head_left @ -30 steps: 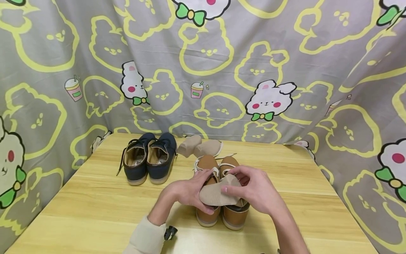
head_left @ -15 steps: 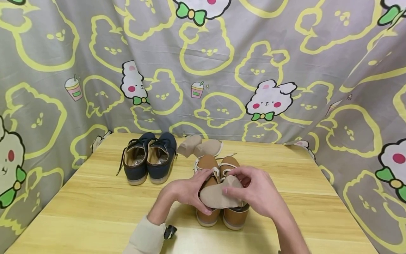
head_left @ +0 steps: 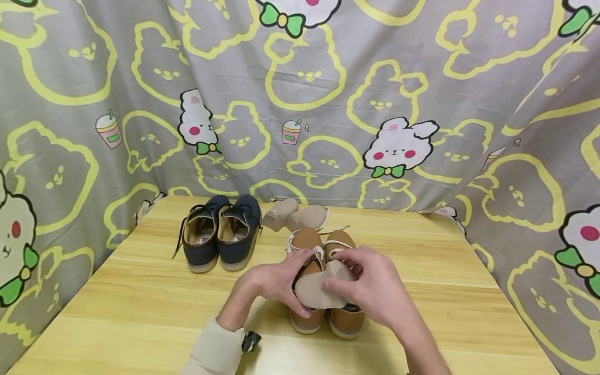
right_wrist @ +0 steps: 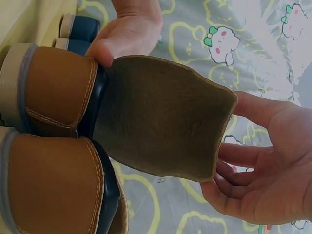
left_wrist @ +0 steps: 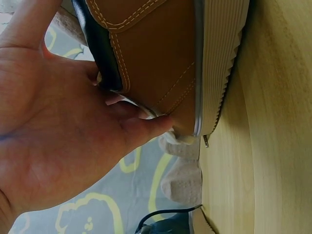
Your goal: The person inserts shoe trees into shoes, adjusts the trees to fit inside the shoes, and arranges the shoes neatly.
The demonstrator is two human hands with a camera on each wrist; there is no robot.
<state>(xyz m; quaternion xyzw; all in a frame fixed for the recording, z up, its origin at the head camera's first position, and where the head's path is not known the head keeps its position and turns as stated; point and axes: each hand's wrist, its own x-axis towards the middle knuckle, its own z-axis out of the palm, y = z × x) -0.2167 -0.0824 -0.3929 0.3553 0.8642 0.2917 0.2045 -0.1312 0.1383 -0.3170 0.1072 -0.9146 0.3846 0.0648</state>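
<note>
Two brown lace-up shoes stand side by side, heels towards me, in the head view. My left hand point(head_left: 276, 284) holds the left brown shoe point(head_left: 305, 321) along its outer side, with the thumb near the heel and the fingers towards the laces. A beige moulded shoe insert point(head_left: 314, 292) lies slanted across the shoe openings. My right hand point(head_left: 377, 284) pinches its right end between thumb and fingers. From the right wrist view, the insert's hollow inner face point(right_wrist: 165, 117) shows, its far end at the left shoe's dark collar. Beside it sits the right brown shoe point(head_left: 347, 324).
A pair of navy lace-up shoes point(head_left: 235, 255) stands at the back left of the wooden table point(head_left: 154, 312). Two more beige inserts point(head_left: 280, 214) lie beyond the brown shoes. A patterned grey curtain point(head_left: 319, 67) closes off the back and sides.
My right hand has shifted slightly left, bringing the insert's right end with it and swinging the insert a little. My left hand has stayed on the left brown shoe.
</note>
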